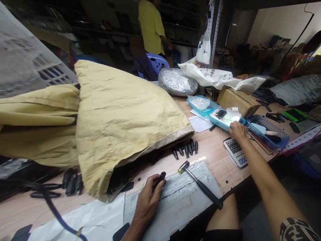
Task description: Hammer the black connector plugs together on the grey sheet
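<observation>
My left hand [147,197] is closed around a short black cylindrical piece [163,175], whose end sticks up between thumb and fingers. Below it lies a grey, plastic-wrapped board [185,207]. A mallet [200,184] with a black handle and a yellowish face rests on this board, right of my left hand. My right hand [238,131] is stretched out to the near edge of a blue tray [218,123] holding white plastic and small parts. Its fingers are bent at the rim, their tips hidden. A calculator [235,151] lies under my right wrist.
A large yellow sack [125,103] gapes toward me, several black cylindrical pieces [188,149] by its mouth. Farther right stand a cardboard box [234,100], another blue tray [210,108] and a blue basket [281,134]. Behind the bench is a person in a yellow shirt [151,26].
</observation>
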